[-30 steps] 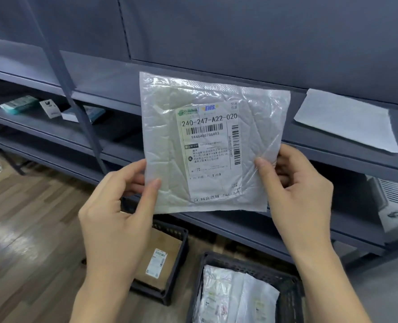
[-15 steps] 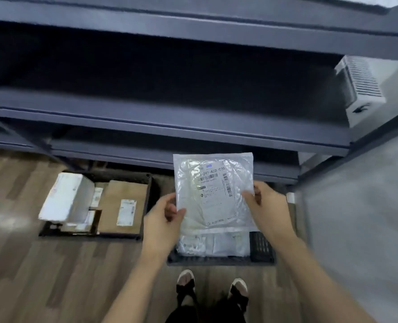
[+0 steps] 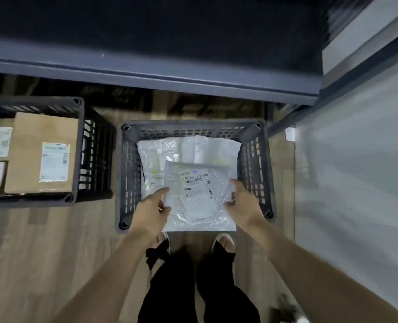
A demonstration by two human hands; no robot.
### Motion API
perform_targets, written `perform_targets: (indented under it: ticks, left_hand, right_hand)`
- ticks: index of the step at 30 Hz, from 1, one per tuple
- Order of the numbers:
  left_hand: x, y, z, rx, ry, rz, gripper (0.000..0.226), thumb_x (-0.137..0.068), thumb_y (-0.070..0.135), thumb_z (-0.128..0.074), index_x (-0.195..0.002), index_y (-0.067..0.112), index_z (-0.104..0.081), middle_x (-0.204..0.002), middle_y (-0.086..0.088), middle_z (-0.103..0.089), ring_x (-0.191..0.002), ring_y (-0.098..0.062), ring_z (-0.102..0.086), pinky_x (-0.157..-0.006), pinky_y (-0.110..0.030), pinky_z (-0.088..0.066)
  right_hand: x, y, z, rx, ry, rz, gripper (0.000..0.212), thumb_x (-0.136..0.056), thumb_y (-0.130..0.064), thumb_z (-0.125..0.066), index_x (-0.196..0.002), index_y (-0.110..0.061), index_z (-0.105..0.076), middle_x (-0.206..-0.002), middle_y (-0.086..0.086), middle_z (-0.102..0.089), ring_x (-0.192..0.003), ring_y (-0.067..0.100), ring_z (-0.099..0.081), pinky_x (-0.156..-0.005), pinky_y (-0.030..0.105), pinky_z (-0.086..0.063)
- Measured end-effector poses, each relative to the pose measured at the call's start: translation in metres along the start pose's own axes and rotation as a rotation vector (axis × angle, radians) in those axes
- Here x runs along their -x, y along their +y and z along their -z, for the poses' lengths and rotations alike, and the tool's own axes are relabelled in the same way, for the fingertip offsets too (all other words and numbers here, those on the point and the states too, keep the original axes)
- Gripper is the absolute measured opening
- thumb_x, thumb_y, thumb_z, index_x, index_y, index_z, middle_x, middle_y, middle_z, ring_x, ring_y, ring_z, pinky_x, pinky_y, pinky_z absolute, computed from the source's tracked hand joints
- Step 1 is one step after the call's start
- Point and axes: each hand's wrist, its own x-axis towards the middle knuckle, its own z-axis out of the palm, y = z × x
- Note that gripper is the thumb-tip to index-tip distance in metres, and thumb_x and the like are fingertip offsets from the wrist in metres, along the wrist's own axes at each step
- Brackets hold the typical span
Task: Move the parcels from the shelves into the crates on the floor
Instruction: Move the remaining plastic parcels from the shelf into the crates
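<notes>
Down comes the clear plastic parcel (image 3: 197,197) from shelf height, and now it's right over the dark crate (image 3: 255,164) at the person's feet, label face up. Left hand (image 3: 150,210) pinches the parcel's left edge, thumb on top and fingers curled beneath; right hand (image 3: 245,203) pinches the right edge the same way, thumb laid across the plastic. Between the two hands the parcel hangs flat, its near edge reaching past the crate's near rim toward the shoes (image 3: 223,243). Just beyond the fingertips, more pale plastic parcels (image 3: 188,148) already lie inside that crate. Well off to the left hand's side sits a second crate (image 3: 95,145), holding a brown cardboard box (image 3: 30,141) with a white label, plus smaller packets at its far left. Ahead of both hands, past the crate, the grey edge of the lowest shelf (image 3: 146,78) runs across, wood floor (image 3: 42,252) showing below it
</notes>
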Motion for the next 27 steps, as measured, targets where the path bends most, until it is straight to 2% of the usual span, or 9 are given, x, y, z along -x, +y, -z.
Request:
perform_targets:
  ticks: [4,6,9,14,16,19,21,24,27]
  left_hand:
    - [-0.063,-0.037,-0.045,-0.084,-0.023,-0.083,0.058,-0.090,0.010,-0.060,-0.142,0.026,-0.040,-0.095,0.000,-0.055,-0.077,-0.014,-0.055,-0.073,-0.021,-0.042]
    - [-0.095,-0.049,-0.064,-0.156,-0.053,-0.161,0.063,-0.089,0.011,-0.061,-0.145,0.025,-0.035,-0.101,-0.003,-0.053,-0.083,-0.016,-0.055,-0.077,-0.023,-0.043]
    - [-0.137,-0.058,-0.090,-0.238,-0.066,-0.313,0.065,-0.088,0.014,-0.062,-0.145,0.027,-0.034,-0.098,-0.001,-0.049,-0.082,-0.013,-0.051,-0.077,-0.020,-0.039]
    - [-0.196,-0.056,-0.124,-0.369,-0.036,-0.505,0.075,-0.088,0.018,-0.063,-0.149,0.026,-0.019,-0.101,-0.002,-0.045,-0.091,-0.020,-0.053,-0.082,-0.029,-0.044]
    - [-0.216,-0.055,-0.132,-0.395,-0.028,-0.538,0.079,-0.088,0.026,-0.064,-0.150,0.025,-0.015,-0.105,-0.001,-0.044,-0.093,-0.021,-0.054,-0.082,-0.030,-0.045]
    - [-0.233,-0.059,-0.132,-0.427,-0.004,-0.562,0.085,-0.084,0.048,-0.062,-0.151,0.026,-0.014,-0.103,0.004,-0.043,-0.091,-0.018,-0.054,-0.080,-0.032,-0.047]
    - [-0.239,-0.064,-0.122,-0.487,0.040,-0.586,0.086,-0.082,0.058,-0.057,-0.150,0.027,-0.014,-0.099,0.006,-0.042,-0.089,-0.018,-0.053,-0.076,-0.033,-0.048]
    - [-0.246,-0.075,-0.100,-0.590,0.114,-0.603,0.089,-0.080,0.064,-0.051,-0.151,0.027,-0.012,-0.101,0.005,-0.050,-0.090,-0.017,-0.054,-0.071,-0.030,-0.046]
    - [-0.254,-0.087,-0.085,-0.740,0.133,-0.563,0.093,-0.079,0.068,-0.049,-0.151,0.024,-0.009,-0.109,0.004,-0.054,-0.096,-0.018,-0.055,-0.075,-0.031,-0.047]
  right_hand:
    - [-0.068,0.034,-0.041,0.013,0.043,0.042,0.069,-0.092,-0.007,-0.050,-0.148,-0.031,-0.017,-0.085,0.003,-0.054,-0.064,0.018,-0.055,-0.051,0.031,-0.047]
    - [-0.100,0.049,-0.054,0.032,0.089,0.066,0.070,-0.092,-0.007,-0.052,-0.149,-0.029,-0.017,-0.096,0.006,-0.055,-0.072,0.019,-0.055,-0.058,0.032,-0.050]
    - [-0.145,0.071,-0.067,0.087,0.167,0.084,0.072,-0.091,-0.009,-0.054,-0.149,-0.028,-0.016,-0.122,0.012,-0.051,-0.095,0.026,-0.056,-0.072,0.033,-0.048]
    - [-0.209,0.098,-0.070,0.091,0.288,0.096,0.076,-0.087,-0.004,-0.053,-0.149,-0.029,-0.018,-0.124,0.013,-0.049,-0.104,0.028,-0.053,-0.075,0.031,-0.043]
    - [-0.228,0.104,-0.072,0.060,0.301,0.123,0.075,-0.086,-0.008,-0.056,-0.148,-0.028,-0.019,-0.131,0.013,-0.045,-0.111,0.029,-0.050,-0.085,0.032,-0.044]
    - [-0.247,0.105,-0.079,0.047,0.300,0.229,0.078,-0.085,-0.028,-0.066,-0.148,-0.026,-0.020,-0.133,0.012,-0.039,-0.119,0.027,-0.044,-0.093,0.030,-0.037]
    - [-0.255,0.097,-0.084,0.054,0.296,0.303,0.084,-0.082,-0.038,-0.069,-0.149,-0.026,-0.019,-0.131,0.010,-0.038,-0.120,0.025,-0.044,-0.095,0.031,-0.037]
    - [-0.262,0.076,-0.094,0.054,0.281,0.383,0.088,-0.080,-0.043,-0.071,-0.148,-0.026,-0.019,-0.130,0.007,-0.037,-0.119,0.023,-0.044,-0.095,0.031,-0.037]
    - [-0.268,0.058,-0.111,0.098,0.230,0.428,0.087,-0.079,-0.045,-0.071,-0.148,-0.026,-0.020,-0.130,0.006,-0.038,-0.120,0.024,-0.045,-0.095,0.033,-0.039]
